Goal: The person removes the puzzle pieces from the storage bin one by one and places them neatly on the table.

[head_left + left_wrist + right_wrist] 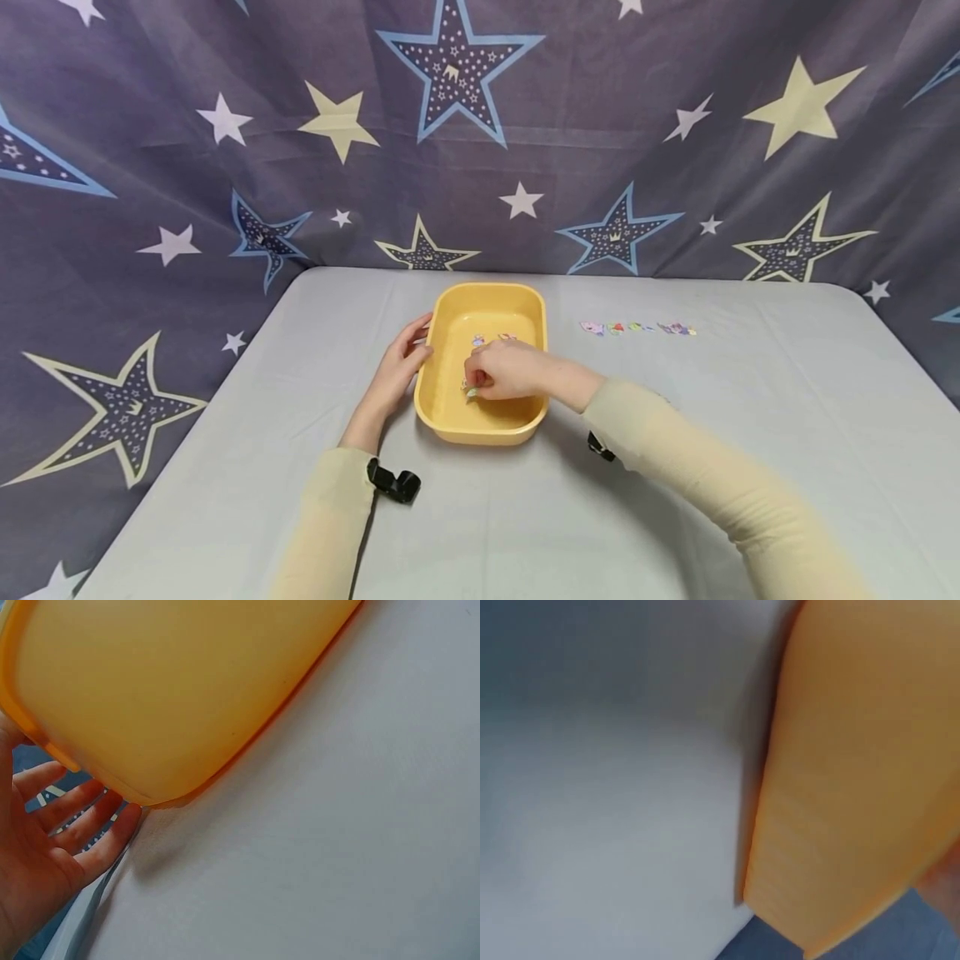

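A yellow plastic tub (447, 417) stands on the grey-covered table. Against its left side rests my left hand (397, 371); the left wrist view has its extended, slightly bent fingers (82, 806) touching the outside wall. Inside the tub, my right hand (506, 369) reaches down with curled fingers and appears to pinch a small colourful cutout (471, 393) near the bottom. Just beyond that hand lie two more little cutouts, one bluish (478, 341) and one reddish (507, 337). In the right wrist view the tub's wall (847, 780) hides most of the hand.
To the right of the tub, several small printed cutouts lie in a row, among them a pink one (592, 328) and a purple one (675, 329). A dark star-patterned cloth (570, 108) hangs behind the table (750, 400).
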`<action>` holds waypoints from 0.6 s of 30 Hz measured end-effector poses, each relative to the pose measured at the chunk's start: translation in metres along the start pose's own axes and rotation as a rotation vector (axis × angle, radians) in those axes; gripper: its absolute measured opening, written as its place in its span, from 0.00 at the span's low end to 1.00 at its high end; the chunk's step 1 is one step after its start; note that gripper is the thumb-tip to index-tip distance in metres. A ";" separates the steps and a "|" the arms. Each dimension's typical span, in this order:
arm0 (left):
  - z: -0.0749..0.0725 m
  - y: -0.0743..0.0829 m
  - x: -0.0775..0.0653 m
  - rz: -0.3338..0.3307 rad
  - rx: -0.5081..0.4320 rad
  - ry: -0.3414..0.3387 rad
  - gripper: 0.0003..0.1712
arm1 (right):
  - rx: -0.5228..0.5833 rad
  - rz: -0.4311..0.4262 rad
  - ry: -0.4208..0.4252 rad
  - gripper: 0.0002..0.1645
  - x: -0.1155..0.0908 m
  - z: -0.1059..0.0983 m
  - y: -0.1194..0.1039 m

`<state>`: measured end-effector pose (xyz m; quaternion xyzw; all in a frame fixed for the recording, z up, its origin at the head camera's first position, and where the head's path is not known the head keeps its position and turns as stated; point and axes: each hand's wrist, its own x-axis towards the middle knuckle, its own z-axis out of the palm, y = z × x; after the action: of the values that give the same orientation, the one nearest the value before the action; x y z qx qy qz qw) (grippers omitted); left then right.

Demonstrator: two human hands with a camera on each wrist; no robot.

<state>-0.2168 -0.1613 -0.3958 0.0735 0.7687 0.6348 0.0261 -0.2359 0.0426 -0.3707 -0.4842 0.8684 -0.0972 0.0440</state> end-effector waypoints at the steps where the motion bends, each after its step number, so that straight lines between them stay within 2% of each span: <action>1: 0.000 0.000 0.000 0.002 -0.002 0.000 0.33 | -0.009 -0.012 0.018 0.04 -0.001 -0.002 0.001; 7: 0.000 0.001 -0.001 0.003 0.007 0.001 0.32 | -0.031 -0.079 0.114 0.05 -0.013 -0.016 0.009; 13: 0.000 0.000 0.000 0.005 0.009 0.002 0.32 | 0.017 0.007 0.140 0.07 -0.030 -0.030 0.020; 18: 0.000 0.000 0.000 0.005 0.002 0.002 0.32 | 0.011 0.072 0.157 0.07 -0.048 -0.039 0.032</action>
<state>-0.2170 -0.1613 -0.3960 0.0750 0.7690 0.6343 0.0237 -0.2440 0.1051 -0.3402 -0.4435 0.8854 -0.1381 -0.0180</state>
